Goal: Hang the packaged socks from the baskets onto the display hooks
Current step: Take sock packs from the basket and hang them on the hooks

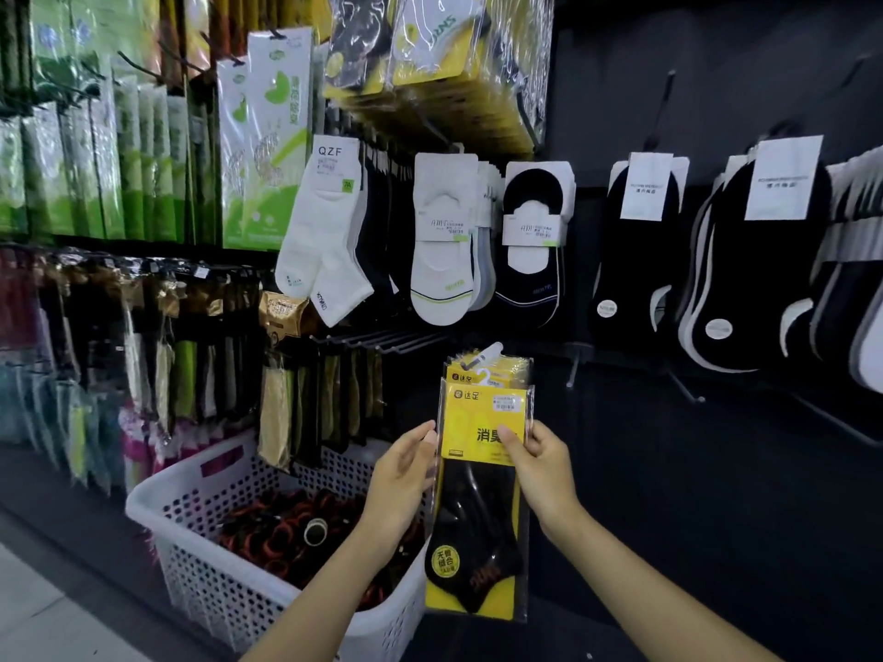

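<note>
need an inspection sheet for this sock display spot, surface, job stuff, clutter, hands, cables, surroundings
surface: pale floor at lower left; no table seen
job's things: yellow sock packs stacked, held upright; white basket holds dark bundles with orange; bare hooks above the packs
clutter: nothing seen
grippers: left hand grips the packs' left edge; right hand pinches the right edge
cables: nothing seen
surroundings: dark display wall, hung white socks, black socks

Front sock pack (478, 513) hides most of the packs behind (494, 371); far-left packets (28, 375) are blurred.
</note>
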Tool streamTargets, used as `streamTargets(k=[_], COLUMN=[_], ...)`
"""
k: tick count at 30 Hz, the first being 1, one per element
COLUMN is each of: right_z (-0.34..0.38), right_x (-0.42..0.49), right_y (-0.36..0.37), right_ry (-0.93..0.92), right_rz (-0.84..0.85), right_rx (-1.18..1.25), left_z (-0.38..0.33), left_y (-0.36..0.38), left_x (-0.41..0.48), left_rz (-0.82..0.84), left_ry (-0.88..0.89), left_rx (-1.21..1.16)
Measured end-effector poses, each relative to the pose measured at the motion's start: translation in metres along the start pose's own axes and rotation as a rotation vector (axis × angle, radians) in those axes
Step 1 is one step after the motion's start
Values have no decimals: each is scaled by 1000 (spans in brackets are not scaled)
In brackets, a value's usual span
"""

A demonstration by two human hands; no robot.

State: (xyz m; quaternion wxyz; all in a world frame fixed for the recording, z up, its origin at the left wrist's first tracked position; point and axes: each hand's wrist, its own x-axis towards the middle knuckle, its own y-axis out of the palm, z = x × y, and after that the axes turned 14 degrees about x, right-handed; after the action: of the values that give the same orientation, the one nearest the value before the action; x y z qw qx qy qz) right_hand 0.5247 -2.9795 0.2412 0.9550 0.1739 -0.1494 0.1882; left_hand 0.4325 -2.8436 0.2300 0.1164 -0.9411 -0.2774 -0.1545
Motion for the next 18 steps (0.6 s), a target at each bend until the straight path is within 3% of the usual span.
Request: streamTargets(k=[11, 18], right_z=[-18, -34], right_x=[43, 64], right_y=[15, 13], right_ry=[30, 190], right_rz=[-102, -214], right_rx=[-98, 7], left_z=[14, 26], left_y=[2, 20], left_x=[44, 76], left_rz=[-1, 31], left_ry=[-37, -49], left_rx=[181, 262])
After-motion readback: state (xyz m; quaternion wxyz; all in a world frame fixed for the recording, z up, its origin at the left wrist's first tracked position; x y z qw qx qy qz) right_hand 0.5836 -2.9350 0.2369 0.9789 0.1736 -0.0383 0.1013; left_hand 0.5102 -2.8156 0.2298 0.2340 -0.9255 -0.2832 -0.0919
